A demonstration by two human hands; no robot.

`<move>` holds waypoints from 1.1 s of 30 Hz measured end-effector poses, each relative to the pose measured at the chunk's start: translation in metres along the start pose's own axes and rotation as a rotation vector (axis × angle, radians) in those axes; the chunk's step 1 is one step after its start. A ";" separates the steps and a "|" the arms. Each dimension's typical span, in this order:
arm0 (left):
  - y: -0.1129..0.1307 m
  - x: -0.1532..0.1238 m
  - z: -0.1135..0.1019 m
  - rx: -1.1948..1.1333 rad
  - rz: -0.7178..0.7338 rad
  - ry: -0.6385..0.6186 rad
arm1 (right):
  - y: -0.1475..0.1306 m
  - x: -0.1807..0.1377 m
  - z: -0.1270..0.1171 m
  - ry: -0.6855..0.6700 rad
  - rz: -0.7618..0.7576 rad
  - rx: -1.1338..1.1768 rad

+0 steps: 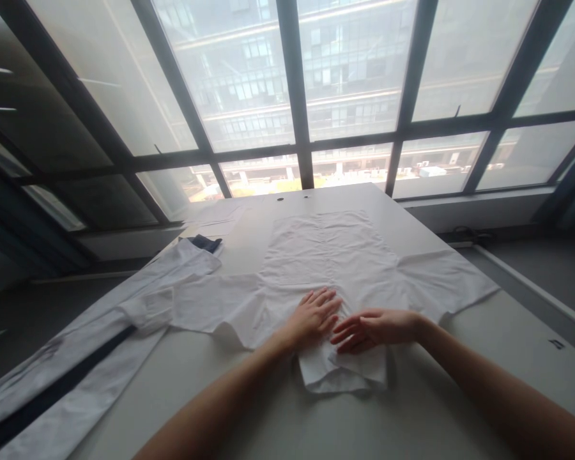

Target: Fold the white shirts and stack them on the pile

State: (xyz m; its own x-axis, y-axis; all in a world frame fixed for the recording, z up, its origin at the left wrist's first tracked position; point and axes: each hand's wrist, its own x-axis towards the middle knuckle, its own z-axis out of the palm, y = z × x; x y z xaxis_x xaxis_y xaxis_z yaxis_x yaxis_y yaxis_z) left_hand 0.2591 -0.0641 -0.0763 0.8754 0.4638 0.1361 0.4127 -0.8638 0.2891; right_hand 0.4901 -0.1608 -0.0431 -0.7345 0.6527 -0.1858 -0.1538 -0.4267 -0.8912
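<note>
A white shirt [335,255] lies spread flat on a white table [450,396], sleeves out to both sides and collar toward me. My left hand [314,316] rests flat on the cloth just above the collar, fingers stretched and together. My right hand [371,327] lies beside it on the same part of the shirt, fingers extended and pointing left, nearly touching the left hand. Neither hand grips anything.
More white garments [124,313] with a dark strip lie along the table's left side, and a small dark cloth [205,242] sits behind them. Folded white fabric [218,217] lies at the far left corner. Large windows [292,96] stand beyond the table's far edge.
</note>
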 end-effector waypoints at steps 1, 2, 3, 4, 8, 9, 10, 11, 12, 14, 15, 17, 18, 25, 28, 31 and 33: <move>-0.001 0.000 0.001 0.020 0.006 0.007 | -0.002 -0.001 0.002 -0.023 0.014 -0.011; -0.002 0.000 0.002 0.033 0.010 0.017 | -0.004 -0.003 0.004 -0.042 0.034 -0.027; -0.003 0.000 0.002 0.043 0.014 0.024 | -0.005 -0.003 0.005 -0.059 0.051 -0.047; -0.003 0.000 0.002 0.048 0.017 0.028 | -0.006 -0.003 0.006 -0.078 0.059 -0.070; -0.001 0.000 0.001 0.059 0.014 0.015 | -0.002 -0.001 0.002 -0.107 -0.005 -0.094; -0.001 0.001 0.001 0.059 0.010 0.008 | 0.000 0.001 -0.002 -0.047 -0.050 -0.087; -0.001 0.001 0.001 0.059 0.007 -0.001 | 0.001 0.001 -0.009 0.051 -0.110 -0.082; -0.001 0.001 0.001 0.059 0.003 -0.007 | 0.001 0.002 -0.017 0.180 -0.181 -0.083; -0.001 0.001 0.000 0.063 -0.005 -0.011 | 0.002 0.003 -0.027 0.324 -0.254 -0.088; -0.001 0.001 -0.001 0.075 -0.024 -0.012 | 0.002 0.003 -0.049 0.594 -0.363 -0.100; -0.001 0.001 -0.001 0.079 -0.032 -0.015 | 0.003 0.003 -0.059 0.699 -0.389 -0.099; 0.000 0.001 -0.003 0.078 -0.036 -0.033 | 0.005 0.001 -0.076 0.831 -0.416 -0.075; 0.001 0.001 -0.004 0.073 -0.035 -0.046 | 0.006 0.001 -0.082 0.864 -0.422 -0.049; 0.001 0.001 -0.009 0.027 -0.056 -0.067 | 0.013 0.001 -0.078 0.879 -0.414 0.167; -0.002 -0.001 -0.009 0.003 -0.057 -0.058 | 0.016 0.006 -0.071 0.848 -0.421 0.276; -0.004 -0.003 -0.008 -0.015 -0.060 -0.069 | 0.020 0.010 -0.065 0.812 -0.425 0.407; -0.004 -0.005 -0.009 -0.021 -0.066 -0.085 | 0.021 0.012 -0.060 0.823 -0.432 0.473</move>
State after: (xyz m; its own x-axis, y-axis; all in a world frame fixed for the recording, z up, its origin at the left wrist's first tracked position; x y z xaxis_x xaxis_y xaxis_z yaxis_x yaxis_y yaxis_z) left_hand 0.2509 -0.0608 -0.0700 0.8649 0.5006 0.0352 0.4658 -0.8269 0.3150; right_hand 0.5181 -0.1247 -0.0892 0.0954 0.9574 -0.2726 -0.6698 -0.1408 -0.7291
